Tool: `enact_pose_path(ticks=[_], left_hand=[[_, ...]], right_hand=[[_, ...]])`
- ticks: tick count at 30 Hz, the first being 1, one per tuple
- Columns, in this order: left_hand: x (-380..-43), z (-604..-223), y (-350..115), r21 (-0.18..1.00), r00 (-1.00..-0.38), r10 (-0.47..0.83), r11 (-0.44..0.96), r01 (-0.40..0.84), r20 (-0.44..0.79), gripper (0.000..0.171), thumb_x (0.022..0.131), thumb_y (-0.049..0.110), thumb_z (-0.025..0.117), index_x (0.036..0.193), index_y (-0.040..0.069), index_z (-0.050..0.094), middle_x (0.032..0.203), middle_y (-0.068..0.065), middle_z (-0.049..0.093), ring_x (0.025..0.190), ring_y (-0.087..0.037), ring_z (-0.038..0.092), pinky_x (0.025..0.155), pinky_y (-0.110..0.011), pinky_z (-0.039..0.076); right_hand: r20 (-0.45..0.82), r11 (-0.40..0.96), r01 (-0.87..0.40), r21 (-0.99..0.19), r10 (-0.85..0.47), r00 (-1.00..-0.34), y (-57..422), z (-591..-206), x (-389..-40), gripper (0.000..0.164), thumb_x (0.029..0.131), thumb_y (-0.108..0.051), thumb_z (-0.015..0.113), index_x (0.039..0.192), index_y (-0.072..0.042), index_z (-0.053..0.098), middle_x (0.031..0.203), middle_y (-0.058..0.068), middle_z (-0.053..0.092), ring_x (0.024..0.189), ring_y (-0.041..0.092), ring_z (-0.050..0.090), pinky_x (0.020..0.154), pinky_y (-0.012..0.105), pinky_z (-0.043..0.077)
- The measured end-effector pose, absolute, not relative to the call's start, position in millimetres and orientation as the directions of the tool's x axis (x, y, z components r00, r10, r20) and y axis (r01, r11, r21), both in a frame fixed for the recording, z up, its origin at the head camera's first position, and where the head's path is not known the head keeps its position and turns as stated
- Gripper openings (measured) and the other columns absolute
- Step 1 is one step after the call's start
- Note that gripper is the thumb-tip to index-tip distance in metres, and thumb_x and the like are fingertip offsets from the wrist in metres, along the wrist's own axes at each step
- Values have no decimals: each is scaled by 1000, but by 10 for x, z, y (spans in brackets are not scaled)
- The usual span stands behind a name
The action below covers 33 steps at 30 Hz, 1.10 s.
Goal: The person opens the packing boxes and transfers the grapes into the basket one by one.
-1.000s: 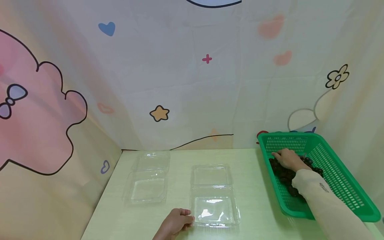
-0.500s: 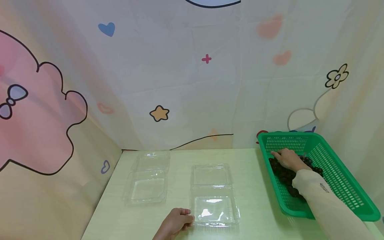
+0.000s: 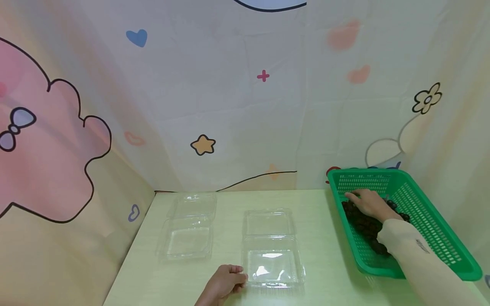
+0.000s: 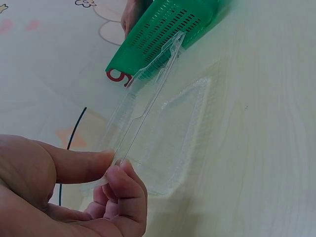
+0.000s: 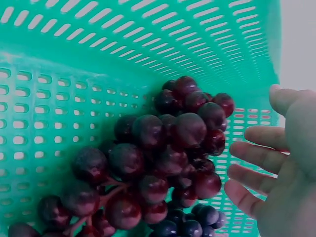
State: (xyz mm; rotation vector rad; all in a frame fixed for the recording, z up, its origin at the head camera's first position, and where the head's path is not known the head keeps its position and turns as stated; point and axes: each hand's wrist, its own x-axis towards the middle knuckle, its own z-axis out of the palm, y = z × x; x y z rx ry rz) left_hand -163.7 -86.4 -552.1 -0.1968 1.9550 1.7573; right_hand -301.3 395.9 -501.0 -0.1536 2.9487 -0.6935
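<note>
My left hand [image 3: 225, 282] pinches the near left rim of an opened clear plastic clamshell box [image 3: 272, 265] between thumb and fingers; the left wrist view shows that grip on the clear rim [image 4: 136, 128]. Inside the green basket [image 3: 440, 221] on the right, my right hand [image 3: 369, 203] hovers over dark grapes [image 3: 367, 229]. The right wrist view has its spread, relaxed fingers [image 5: 256, 158] beside a bunch of dark red grapes [image 5: 148, 163], apart from it. Smaller blue-black grapes [image 5: 192, 224] lie next to that bunch.
A second opened clear clamshell box [image 3: 187, 242] lies to the left on the pale table [image 3: 317, 238]. A printed curtain [image 3: 237, 106] hangs behind the table. The basket's high perforated wall [image 5: 163, 29] surrounds the grapes.
The right forearm has shifted slightly, while the right hand stays over the grapes. The left hand keeps its hold on the box without visible movement.
</note>
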Motion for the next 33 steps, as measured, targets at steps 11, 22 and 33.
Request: enact_pose_path(ticks=[11, 22, 33], left_hand=[[-1667, -5509, -829, 915, -890, 216, 131, -382, -402, 18, 96, -3, 65, 110, -12, 58, 87, -9, 63, 71, -12, 57, 65, -21, 51], [-1747, -5453, -802, 929, -907, 208, 116, -350, -367, 25, 96, -3, 64, 115, -17, 57, 87, -8, 63, 71, -11, 57, 66, -21, 52], [-1884, -5456, -776, 927, -909, 183, 114, -359, -374, 26, 97, -3, 64, 118, -17, 57, 87, -10, 64, 71, -11, 57, 66, -21, 51]], right_hand=[[-60, 895, -96, -436, -135, -989, 3922, -4907, -2747, 71, 111, -44, 42, 142, 20, 44, 140, 43, 47, 125, 60, 47, 98, 71, 42], [-25, 896, -124, -427, -149, -989, 3887, -4808, -2583, 66, 111, -41, 46, 141, 18, 47, 139, 41, 51, 125, 59, 49, 98, 70, 43], [-62, 905, -135, -404, -174, -983, 3858, -4645, -2525, 66, 109, -41, 50, 140, 17, 49, 139, 40, 51, 126, 59, 48, 99, 73, 40]])
